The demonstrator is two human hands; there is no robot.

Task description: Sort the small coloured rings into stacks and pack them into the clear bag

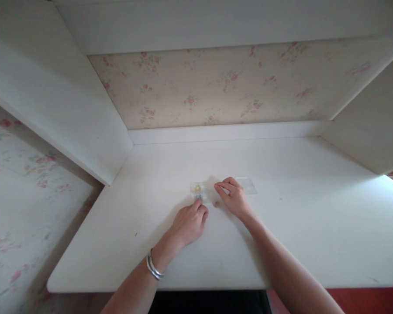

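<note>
A small clear plastic box point(193, 186) lies on the white desk, with tiny gold-coloured pieces point(197, 188) in its far part and bluish-silver ones point(199, 197) nearer me. My left hand point(190, 220) has its fingers curled and its fingertips at the near edge of this box. Just right of the box, my right hand point(234, 198) is raised a little, thumb and forefinger pinched together; whatever is between them is too small to make out. A small brownish round piece point(216, 204) lies on the desk between my hands. Partly behind my right hand is a clear flat lid point(249, 186).
The white desk point(301, 226) has side panels left point(94, 131) and right point(373, 113), and a shelf point(216, 22) overhead. Floral wallpaper point(209, 91) covers the back. A dark speck point(136, 234) lies on the left. A black seat edge point(212, 302) shows below the front edge.
</note>
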